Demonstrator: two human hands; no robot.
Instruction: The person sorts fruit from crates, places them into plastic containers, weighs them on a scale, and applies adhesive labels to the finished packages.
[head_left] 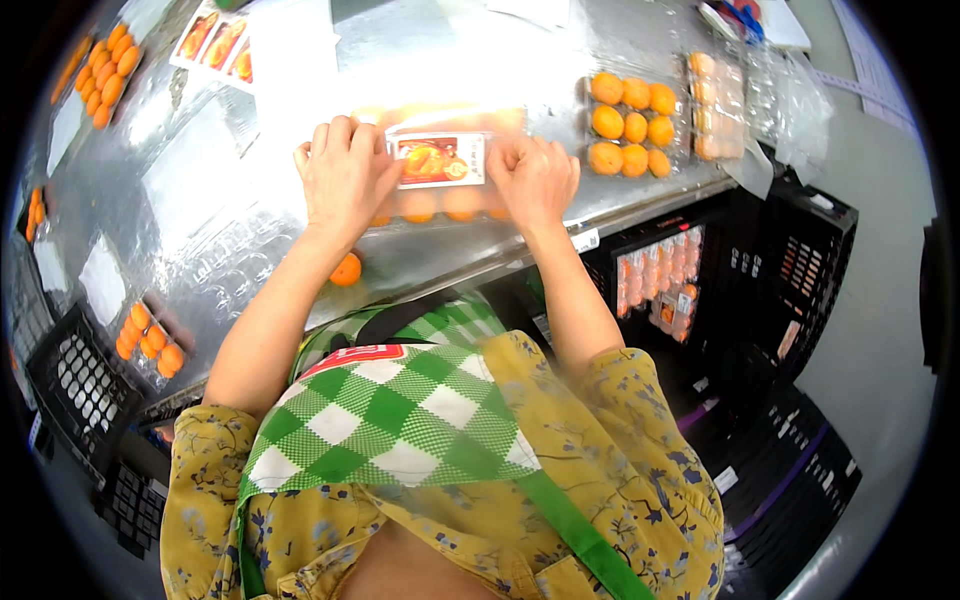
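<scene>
A clear plastic pack of oranges (458, 208) lies on the metal table in front of me, washed out by glare. Over its middle is a rectangular label (440, 160) with a red and orange fruit picture. My left hand (345, 178) has its fingers curled in at the label's left edge, closed on it. At the opposite edge, my right hand (535, 180) pinches the label between bent fingers and thumb. Whether the label touches the lid cannot be told. A loose orange (346, 269) sits beside my left forearm, close to the table's near edge.
Right of the hands stand an open-looking tray of oranges (634, 126) and a pale-covered pack (714, 105). Label sheets (215, 42) lie far left. A black crate (800, 260) holding packs is below the table's right edge; empty clear trays (240, 255) lie left.
</scene>
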